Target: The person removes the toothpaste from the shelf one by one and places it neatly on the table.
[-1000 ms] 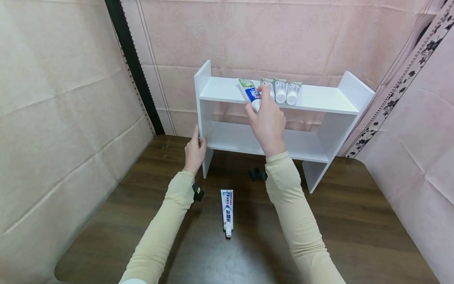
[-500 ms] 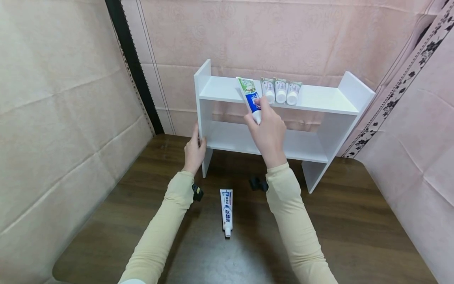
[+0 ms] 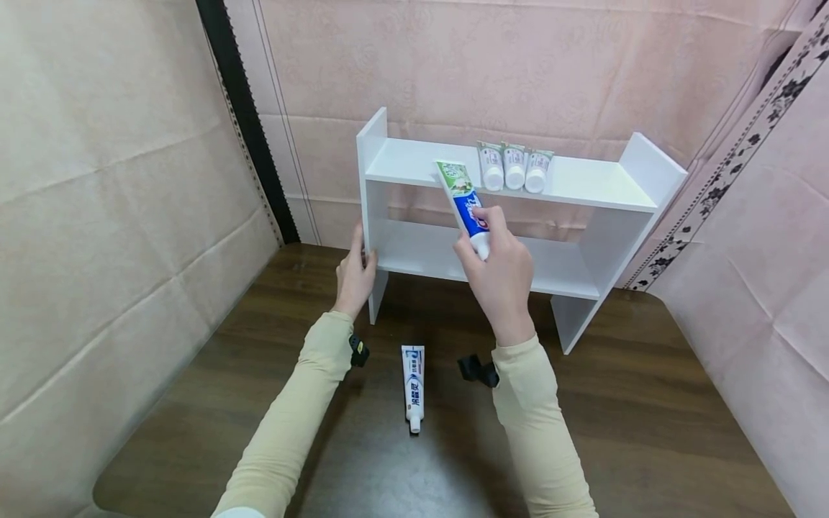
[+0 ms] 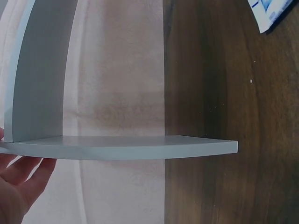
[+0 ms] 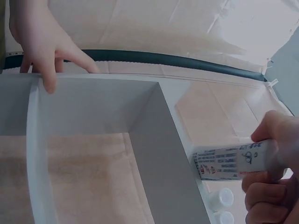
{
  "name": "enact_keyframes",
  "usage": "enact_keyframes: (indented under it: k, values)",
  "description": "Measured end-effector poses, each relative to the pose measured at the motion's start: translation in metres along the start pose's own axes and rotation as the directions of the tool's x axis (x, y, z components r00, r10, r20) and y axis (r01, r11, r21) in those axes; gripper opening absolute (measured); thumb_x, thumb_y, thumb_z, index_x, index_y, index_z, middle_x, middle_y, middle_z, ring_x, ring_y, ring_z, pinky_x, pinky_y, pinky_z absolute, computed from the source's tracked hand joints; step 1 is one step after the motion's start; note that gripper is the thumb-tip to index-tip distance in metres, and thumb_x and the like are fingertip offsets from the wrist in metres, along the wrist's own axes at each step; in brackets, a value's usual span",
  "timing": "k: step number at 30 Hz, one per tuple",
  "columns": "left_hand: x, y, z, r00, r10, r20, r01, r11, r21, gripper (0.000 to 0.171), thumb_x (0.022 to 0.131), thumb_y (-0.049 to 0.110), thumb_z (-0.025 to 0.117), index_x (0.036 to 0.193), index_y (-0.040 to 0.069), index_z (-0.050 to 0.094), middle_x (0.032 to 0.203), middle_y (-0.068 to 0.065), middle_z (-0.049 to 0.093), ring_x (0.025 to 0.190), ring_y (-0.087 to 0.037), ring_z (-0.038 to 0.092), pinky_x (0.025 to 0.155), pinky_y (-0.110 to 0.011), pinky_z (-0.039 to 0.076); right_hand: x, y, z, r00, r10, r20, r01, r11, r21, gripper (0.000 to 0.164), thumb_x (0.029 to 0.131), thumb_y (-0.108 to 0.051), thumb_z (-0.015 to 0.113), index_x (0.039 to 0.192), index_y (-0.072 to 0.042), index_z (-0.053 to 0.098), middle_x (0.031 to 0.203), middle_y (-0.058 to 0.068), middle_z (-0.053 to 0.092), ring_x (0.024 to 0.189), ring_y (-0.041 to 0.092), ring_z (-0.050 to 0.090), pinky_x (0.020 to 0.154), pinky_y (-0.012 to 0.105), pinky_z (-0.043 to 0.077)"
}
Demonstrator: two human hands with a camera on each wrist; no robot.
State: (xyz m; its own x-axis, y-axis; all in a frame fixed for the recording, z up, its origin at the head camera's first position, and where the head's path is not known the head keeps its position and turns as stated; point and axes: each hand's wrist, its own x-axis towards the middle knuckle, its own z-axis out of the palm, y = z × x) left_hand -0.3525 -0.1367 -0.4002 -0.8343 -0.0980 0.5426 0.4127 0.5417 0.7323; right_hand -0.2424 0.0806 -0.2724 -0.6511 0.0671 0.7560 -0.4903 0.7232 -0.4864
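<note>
My right hand (image 3: 501, 277) pinches a green, blue and white toothpaste tube (image 3: 461, 191) near its white cap. The tube slants in front of the upper board of a white two-tier shelf (image 3: 583, 183), flat end toward the board. In the right wrist view the toothpaste tube (image 5: 229, 161) shows its printed white back. My left hand (image 3: 354, 277) grips the shelf's left side panel, thumb at the front edge and fingers along the outside. The left wrist view shows the fingers of the left hand (image 4: 23, 182) against the side panel (image 4: 140, 151).
Three small white tubes (image 3: 514, 169) lie side by side on the upper board. A white and blue toothpaste tube (image 3: 413, 385) lies on the brown wooden table (image 3: 648, 432), cap toward me. Pink cloth (image 3: 518, 65) hangs behind the shelf.
My right hand has drawn back and down from the upper board, carrying the toothpaste tube, so the leftmost small tube is uncovered. The left hand stays on the side panel.
</note>
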Motion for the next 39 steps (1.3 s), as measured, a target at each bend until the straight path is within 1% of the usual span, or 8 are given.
enact_keyframes:
  k: [10,14,18,23,27,30,34,39]
  values:
    - [0.000,-0.002,-0.002,1.000,-0.001,0.020,0.001,1.000,-0.005,0.065,0.101,0.016,0.045,0.154,0.040,0.015,0.138,-0.024,0.054,0.113,-0.040,0.064,0.085,-0.059,0.054,-0.019,-0.006,-0.008,0.994,-0.007,-0.111,0.020,0.993,0.117,0.030,0.089,-0.020,0.061,0.115,-0.004,0.063,0.101,0.017,0.073,0.063,0.027,0.060,0.054,0.029,0.048]
    - [0.000,-0.003,-0.004,1.000,0.005,0.024,-0.004,1.000,-0.012,0.065,0.101,0.017,0.046,0.154,0.040,0.015,0.138,-0.025,0.054,0.112,-0.040,0.064,0.085,-0.058,0.054,-0.027,-0.007,-0.012,0.989,-0.014,-0.145,0.035,0.988,0.147,0.029,0.087,-0.016,0.062,0.113,-0.004,0.065,0.092,0.018,0.073,0.058,0.024,0.056,0.051,0.024,0.043]
    - [0.001,-0.004,-0.003,0.999,0.006,0.039,-0.005,1.000,-0.026,0.065,0.102,0.019,0.046,0.153,0.043,0.014,0.139,-0.023,0.053,0.113,-0.040,0.064,0.086,-0.058,0.054,-0.034,-0.006,-0.015,0.987,-0.015,-0.158,0.035,0.992,0.125,0.026,0.085,-0.016,0.063,0.109,-0.006,0.068,0.078,0.016,0.070,0.053,0.020,0.051,0.046,0.023,0.037]
    - [0.002,-0.005,-0.001,0.999,0.004,0.045,-0.002,0.999,-0.033,0.064,0.101,0.020,0.046,0.153,0.043,0.016,0.137,-0.023,0.055,0.112,-0.039,0.065,0.085,-0.056,0.055,-0.048,0.002,-0.017,0.993,-0.001,-0.119,0.007,0.999,0.054,0.023,0.085,-0.016,0.062,0.104,-0.007,0.070,0.066,0.011,0.065,0.048,0.016,0.044,0.042,0.024,0.029]
    - [0.002,-0.007,-0.001,0.999,0.005,0.033,-0.004,1.000,-0.027,0.064,0.101,0.019,0.046,0.153,0.042,0.017,0.135,-0.023,0.057,0.110,-0.038,0.066,0.083,-0.055,0.056,-0.061,0.012,-0.014,0.996,0.047,-0.073,-0.047,0.999,0.007,0.021,0.084,-0.016,0.062,0.102,-0.008,0.070,0.064,0.009,0.064,0.046,0.013,0.041,0.042,0.024,0.029]
    - [0.001,-0.007,-0.001,1.000,0.002,0.019,-0.002,1.000,-0.029,0.064,0.101,0.019,0.046,0.153,0.043,0.018,0.135,-0.022,0.057,0.109,-0.038,0.066,0.083,-0.055,0.056,-0.069,0.021,-0.009,0.995,0.099,-0.022,-0.100,0.995,-0.025,0.021,0.084,-0.017,0.061,0.101,-0.010,0.071,0.056,0.008,0.058,0.045,0.014,0.040,0.042,0.026,0.029]
    - [0.002,-0.008,-0.001,1.000,0.001,0.018,0.000,0.999,-0.037,0.063,0.101,0.020,0.046,0.153,0.043,0.018,0.137,-0.021,0.056,0.110,-0.038,0.066,0.084,-0.056,0.056,-0.083,0.035,-0.001,0.983,0.177,0.050,-0.174,0.982,-0.072,0.019,0.085,-0.018,0.059,0.099,-0.011,0.070,0.054,0.006,0.056,0.046,0.018,0.042,0.044,0.028,0.031]
    - [0.002,-0.008,0.000,1.000,0.003,0.024,-0.003,0.999,-0.039,0.062,0.102,0.020,0.046,0.153,0.041,0.018,0.137,-0.023,0.055,0.111,-0.039,0.065,0.085,-0.057,0.055,-0.107,0.055,0.010,0.953,0.282,0.111,-0.266,0.954,-0.141,0.017,0.086,-0.021,0.059,0.097,-0.011,0.069,0.057,0.007,0.061,0.047,0.020,0.046,0.046,0.029,0.033]
